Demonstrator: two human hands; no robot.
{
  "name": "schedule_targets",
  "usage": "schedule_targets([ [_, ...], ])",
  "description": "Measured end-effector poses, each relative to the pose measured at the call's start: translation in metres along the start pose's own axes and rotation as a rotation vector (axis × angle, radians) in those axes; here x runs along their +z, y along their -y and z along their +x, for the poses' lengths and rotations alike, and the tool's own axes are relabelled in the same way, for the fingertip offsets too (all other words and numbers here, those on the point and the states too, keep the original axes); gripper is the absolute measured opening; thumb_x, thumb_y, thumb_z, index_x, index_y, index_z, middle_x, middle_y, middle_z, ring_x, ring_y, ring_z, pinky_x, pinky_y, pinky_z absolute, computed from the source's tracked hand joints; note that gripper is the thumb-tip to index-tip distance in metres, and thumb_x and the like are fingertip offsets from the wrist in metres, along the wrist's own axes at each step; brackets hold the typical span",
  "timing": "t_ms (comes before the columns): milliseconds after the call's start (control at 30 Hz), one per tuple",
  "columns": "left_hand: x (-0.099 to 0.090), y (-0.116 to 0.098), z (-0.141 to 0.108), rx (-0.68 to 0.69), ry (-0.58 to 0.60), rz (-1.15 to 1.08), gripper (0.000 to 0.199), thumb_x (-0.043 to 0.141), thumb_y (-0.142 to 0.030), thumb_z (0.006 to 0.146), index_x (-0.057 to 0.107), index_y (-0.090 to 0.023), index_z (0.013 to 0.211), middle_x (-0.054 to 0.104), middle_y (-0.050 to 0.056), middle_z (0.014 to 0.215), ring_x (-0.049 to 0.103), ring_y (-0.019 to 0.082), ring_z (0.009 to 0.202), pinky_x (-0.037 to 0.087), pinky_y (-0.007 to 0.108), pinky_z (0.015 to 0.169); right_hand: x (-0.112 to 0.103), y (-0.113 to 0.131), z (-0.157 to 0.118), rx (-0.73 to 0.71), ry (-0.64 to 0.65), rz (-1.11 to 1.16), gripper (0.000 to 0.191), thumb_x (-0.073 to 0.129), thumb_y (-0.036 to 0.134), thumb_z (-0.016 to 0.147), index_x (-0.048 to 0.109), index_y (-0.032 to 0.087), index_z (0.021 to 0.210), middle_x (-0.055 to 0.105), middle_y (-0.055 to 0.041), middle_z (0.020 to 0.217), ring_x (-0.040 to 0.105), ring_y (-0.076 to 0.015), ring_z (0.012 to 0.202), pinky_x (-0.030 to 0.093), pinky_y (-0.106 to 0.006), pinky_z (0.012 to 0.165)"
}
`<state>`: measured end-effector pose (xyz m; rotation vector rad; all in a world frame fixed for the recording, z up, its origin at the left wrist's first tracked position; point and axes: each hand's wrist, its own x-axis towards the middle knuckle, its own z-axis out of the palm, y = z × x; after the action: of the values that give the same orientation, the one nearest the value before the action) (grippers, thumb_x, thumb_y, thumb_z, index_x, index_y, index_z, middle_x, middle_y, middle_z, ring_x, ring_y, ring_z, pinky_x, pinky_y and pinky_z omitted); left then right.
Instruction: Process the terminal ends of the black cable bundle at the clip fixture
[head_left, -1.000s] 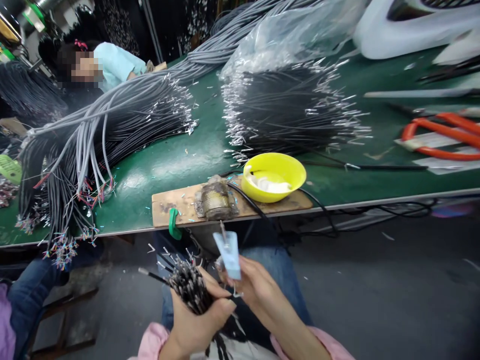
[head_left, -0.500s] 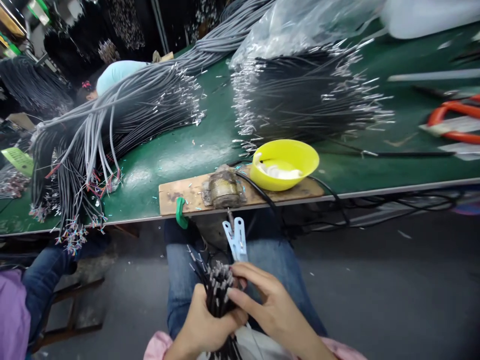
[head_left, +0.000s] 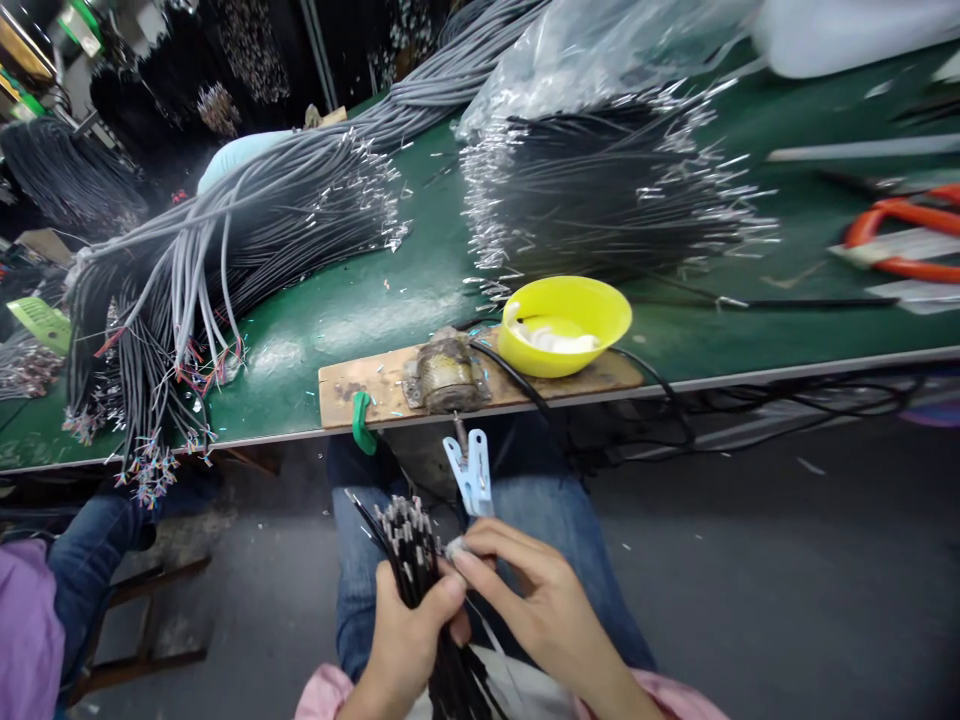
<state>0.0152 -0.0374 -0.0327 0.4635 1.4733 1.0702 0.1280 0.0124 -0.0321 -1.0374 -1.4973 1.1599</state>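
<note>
The left hand [head_left: 411, 625]'s grip is closed around the black, silver-tipped cable bundle [head_left: 409, 545]. The right hand [head_left: 536, 590]'s grip pinches a small white piece [head_left: 454, 547] beside it.

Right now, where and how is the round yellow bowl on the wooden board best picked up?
I'd pinch the round yellow bowl at its right rim, coming from above and the right. The rim flares outward and is uncovered there, while the soft-looking white material inside lies mostly left and front. A black cable runs beside its left.

green table [head_left: 330, 325] w/ blk wires [head_left: 577, 200], wooden board [head_left: 390, 385], grey cables [head_left: 420, 100]
</note>
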Motion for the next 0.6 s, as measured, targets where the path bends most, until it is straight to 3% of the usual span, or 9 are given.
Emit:
schedule_targets([
  [200,0.002,-0.005,-0.004,0.069,-0.082,-0.039,0.043,0.08,-0.047,0.053,0.054,-0.016,0.068,0.05,-0.006,0.044,0.041,0.005,0.037,0.033,0.019,0.04,-0.003,0.003,0.002,0.001,-0.01,0.05,0.033,0.055,0.036,0.083,0.06,0.02,0.054,0.056,-0.0019,0.051,0.052,-0.0157,0.049,0.043,-0.026,0.047],
  [400,0.001,-0.005,-0.006,0.05,-0.142,-0.045,0.044,0.084,-0.04,0.049,0.057,-0.014,0.071,0.06,-0.004,0.051,0.042,0.004,0.037,0.035,0.017,0.037,-0.005,0.003,0.003,0.023,-0.033,0.01,0.037,0.053,0.038,0.083,0.057,0.02,0.05,0.055,-0.0016,0.049,0.052,-0.0157,0.046,0.043,-0.027,0.046],
  [600,0.003,-0.011,-0.007,0.186,-0.179,0.071,0.032,0.083,-0.03,0.052,0.06,-0.015,0.068,0.07,0.003,0.066,0.066,0.019,0.065,0.054,0.03,0.065,-0.002,0.0,0.002,-0.039,0.021,-0.05,0.029,0.057,0.034,0.079,0.059,0.02,0.053,0.053,-0.0001,0.049,0.049,-0.0142,0.046,0.041,-0.025,0.044],
])
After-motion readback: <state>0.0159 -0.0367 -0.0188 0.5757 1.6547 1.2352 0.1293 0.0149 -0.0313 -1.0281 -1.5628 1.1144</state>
